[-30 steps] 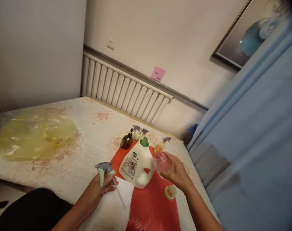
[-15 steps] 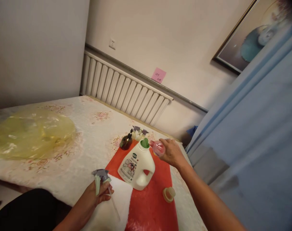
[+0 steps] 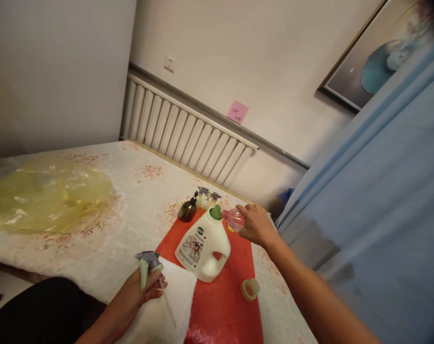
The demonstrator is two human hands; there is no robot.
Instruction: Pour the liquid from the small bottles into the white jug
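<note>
The right hand (image 3: 258, 225) gripped a tilted bottle (image 3: 234, 220), seemingly pouring into the jug (image 3: 206, 246), next needing steadiness; the left hand (image 3: 140, 290) clasped a sprayer (image 3: 151, 260).

Both hands closed in a grip, well apart. Left hand (image 3: 145, 287): low, left of centre. Left forearm (image 3: 111, 316) comes in from the bottom edge, angled up and right. Left thumb (image 3: 153, 276) on top, left fingers (image 3: 155, 292) curled under it, pointing right. Right hand (image 3: 256, 225): higher and further forward, knuckles up, right fingers (image 3: 251, 207) bent over and pointing left. Right thumb hard to make out. Right forearm (image 3: 313, 284) bare, reaching up-left from the bottom right, more extended than the left. Elbows out of frame.
</note>
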